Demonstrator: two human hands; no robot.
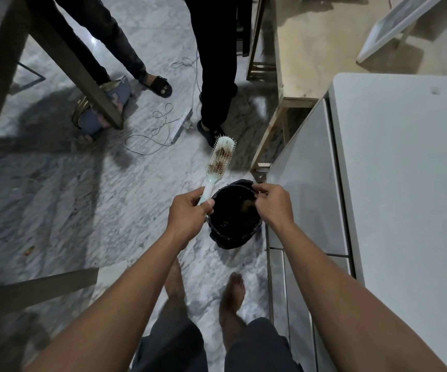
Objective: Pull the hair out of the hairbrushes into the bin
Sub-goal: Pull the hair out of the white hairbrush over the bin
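Left hand curled round hairbrush handle, bristle head clogged with brown hair beyond its knuckles, right hand pinching thin hair strands just over black-lined bin, hair clump inside under its fingertips, white cabinet to its right

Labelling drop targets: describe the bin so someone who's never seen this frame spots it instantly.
Find the big white cabinet on the right; at the foot of its left edge, on the marble floor, stands the bin. It is small, round, lined with a black bag, next to the left hand gripping the hairbrush: the only dark round container on that pale floor.
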